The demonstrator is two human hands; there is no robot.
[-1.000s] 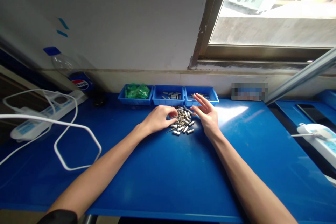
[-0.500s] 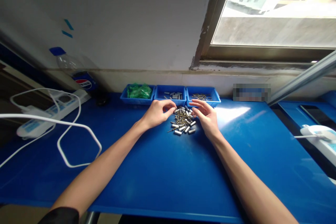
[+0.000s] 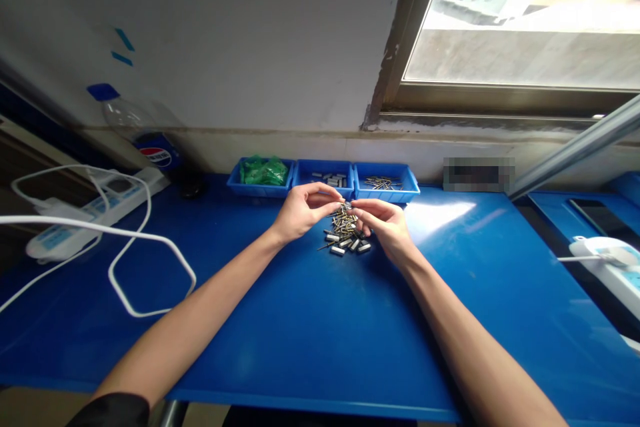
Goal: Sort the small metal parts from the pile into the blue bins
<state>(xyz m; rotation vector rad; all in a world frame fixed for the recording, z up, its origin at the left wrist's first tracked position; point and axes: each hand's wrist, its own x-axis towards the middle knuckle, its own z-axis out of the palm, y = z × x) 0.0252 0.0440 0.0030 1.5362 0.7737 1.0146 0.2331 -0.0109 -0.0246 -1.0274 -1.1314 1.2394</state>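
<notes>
A pile of small metal sleeves and brass screws lies on the blue table in front of three blue bins. My left hand and my right hand are raised just above the pile. Their fingertips meet in a pinch around a small metal part, which is too small to name. The left bin holds green pieces. Silver sleeves fill the middle bin, and thin screws lie in the right bin.
A plastic bottle stands at the back left beside a white power strip with a looping white cable. Another power strip lies at the right edge. A wall and window sill close the back.
Both hands lifted off the pile and came together. The right hand went from spread open to pinched, and the fingertips now meet over the pile.
</notes>
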